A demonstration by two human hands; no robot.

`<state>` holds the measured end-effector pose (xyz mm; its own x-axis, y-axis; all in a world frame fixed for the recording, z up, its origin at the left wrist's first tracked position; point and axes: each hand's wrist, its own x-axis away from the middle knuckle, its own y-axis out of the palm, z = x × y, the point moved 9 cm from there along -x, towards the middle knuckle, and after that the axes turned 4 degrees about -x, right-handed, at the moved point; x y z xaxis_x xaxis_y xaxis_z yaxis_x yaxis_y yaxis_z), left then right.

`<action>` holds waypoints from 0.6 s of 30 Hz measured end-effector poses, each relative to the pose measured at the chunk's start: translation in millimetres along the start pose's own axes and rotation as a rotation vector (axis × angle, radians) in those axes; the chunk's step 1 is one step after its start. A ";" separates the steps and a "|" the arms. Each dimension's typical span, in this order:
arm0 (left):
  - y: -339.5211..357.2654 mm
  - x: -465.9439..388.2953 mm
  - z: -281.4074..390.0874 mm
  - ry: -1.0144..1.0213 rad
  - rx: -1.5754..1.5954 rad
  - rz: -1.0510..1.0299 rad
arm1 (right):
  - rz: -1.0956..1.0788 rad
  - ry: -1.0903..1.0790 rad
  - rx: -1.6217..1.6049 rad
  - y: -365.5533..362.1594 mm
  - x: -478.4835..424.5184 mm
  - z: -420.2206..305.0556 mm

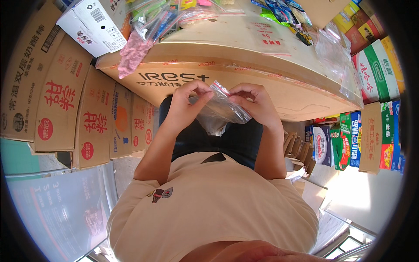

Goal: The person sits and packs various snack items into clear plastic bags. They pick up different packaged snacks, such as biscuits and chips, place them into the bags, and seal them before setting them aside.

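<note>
A clear plastic zip-lock bag (220, 109) with a red line along its seal hangs over my lap. My left hand (192, 100) pinches the left end of its top edge between thumb and fingers. At the other end, my right hand (254, 102) grips the bag near the seal, fingers curled. Both hands are in front of a large cardboard box (235, 88) that bears printed writing. The bag looks flat, and I see nothing inside it.
On the big box lie filled zip-lock bags (163, 24), a pink cloth (134, 54), snack packets (284, 14) and clear plastic bags (332, 49). A white carton (91, 28) stands at its left corner. Stacked cartons (60, 95) line the left; coloured boxes (376, 70) line the right.
</note>
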<state>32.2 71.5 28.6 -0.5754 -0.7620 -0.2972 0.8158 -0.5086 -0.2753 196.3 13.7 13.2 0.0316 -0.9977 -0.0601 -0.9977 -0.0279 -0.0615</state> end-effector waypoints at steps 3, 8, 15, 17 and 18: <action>0.0 0.6 -5.6 -0.021 0.002 -0.018 | 0.042 -0.002 -0.001 -2.8 0.7 0.3; -7.5 0.0 27.5 0.154 -0.270 0.110 | 0.106 -0.027 -0.044 -7.8 0.1 0.7; 15.0 7.2 69.2 0.468 -0.727 0.012 | 0.112 0.035 -0.070 -5.2 -3.1 10.8; 17.9 7.1 61.1 0.454 -0.778 -0.002 | 0.086 0.082 -0.049 -4.6 -2.1 13.1; 17.7 6.3 55.4 0.426 -0.789 -0.005 | 0.075 0.107 -0.038 -4.5 -1.4 14.9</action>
<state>46.3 35.5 72.5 -0.6799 -0.4675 -0.5650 0.6260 0.0312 -0.7792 201.6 16.2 -1.3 -0.0474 -0.9979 0.0434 -0.9987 0.0464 -0.0227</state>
